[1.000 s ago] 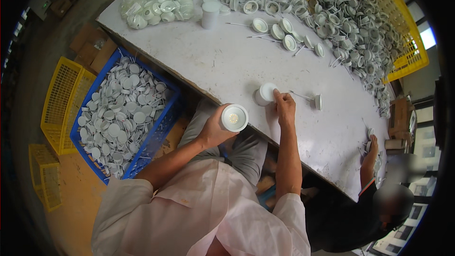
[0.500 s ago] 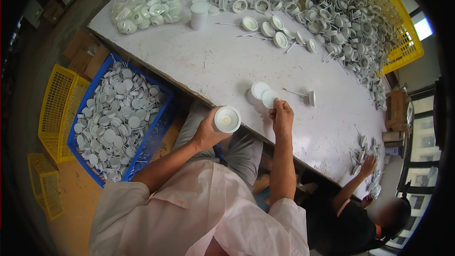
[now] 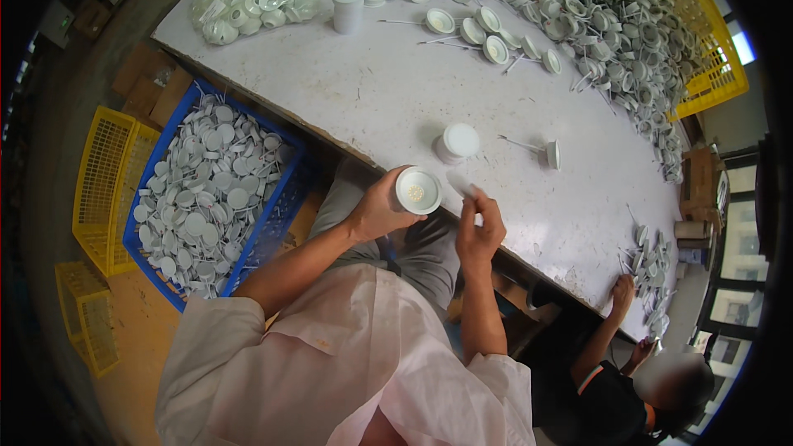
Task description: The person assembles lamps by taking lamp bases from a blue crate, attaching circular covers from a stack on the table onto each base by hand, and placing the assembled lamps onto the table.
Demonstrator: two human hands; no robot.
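My left hand (image 3: 378,209) grips a round white lamp housing (image 3: 418,190) with its open face up, a yellowish dotted disc showing inside. My right hand (image 3: 479,227) holds a thin white disc (image 3: 461,183) just to the right of that housing, at the near edge of the white table (image 3: 380,91). A short stack of white discs (image 3: 457,142) stands on the table just beyond both hands. A single housing with a wire (image 3: 552,154) lies to the right of the stack.
A blue crate (image 3: 289,153) full of white discs sits at my left by the table edge, with yellow crates (image 3: 99,186) beyond it. Several wired housings (image 3: 487,37) and a large heap (image 3: 619,25) cover the far table. Another person's hand (image 3: 621,291) works at the right.
My right hand has come off the disc stack on the table and drawn back toward me with one disc, ending beside the housing in my left hand.
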